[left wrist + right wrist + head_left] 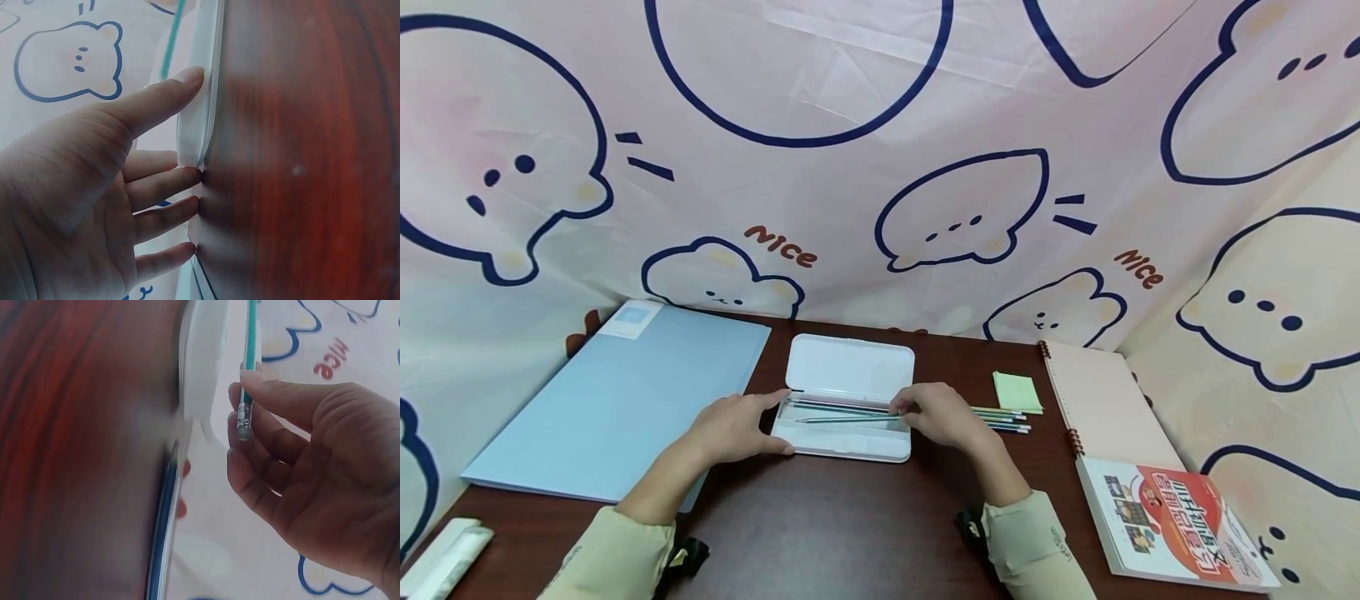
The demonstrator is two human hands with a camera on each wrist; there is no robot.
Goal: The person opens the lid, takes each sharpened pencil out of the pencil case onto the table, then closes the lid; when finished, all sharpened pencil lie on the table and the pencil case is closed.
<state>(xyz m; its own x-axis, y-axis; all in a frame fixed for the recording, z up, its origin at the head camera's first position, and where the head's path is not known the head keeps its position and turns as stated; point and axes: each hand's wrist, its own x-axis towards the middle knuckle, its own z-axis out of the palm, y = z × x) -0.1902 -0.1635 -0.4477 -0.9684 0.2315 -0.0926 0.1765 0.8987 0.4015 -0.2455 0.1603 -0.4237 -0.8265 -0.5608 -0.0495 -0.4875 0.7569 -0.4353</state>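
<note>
A white pencil case point(850, 362) lies on the table with its lid raised toward the wall. My left hand point(733, 429) spans its left end; the thumb touches the front wall and the other fingers rest by the end, nearly straight. Over the case's tray, my right hand point(942, 414) pinches a green pencil point(251, 337) between thumb and fingers near its eraser end. The pencil's tip points left. Other pencils point(835, 405) lie along the back of the tray. Just right of the case, several more pencils point(1007, 419) lie on the table, partly hidden by my right hand.
A light blue folder point(655, 392) lies at left, with a white-green item point(448, 554) at the front left corner. Green sticky notes point(1017, 393) sit behind the loose pencils. To the right are a spiral notebook point(1108, 408) and a thick book point(1180, 525). A printed cloth hangs behind.
</note>
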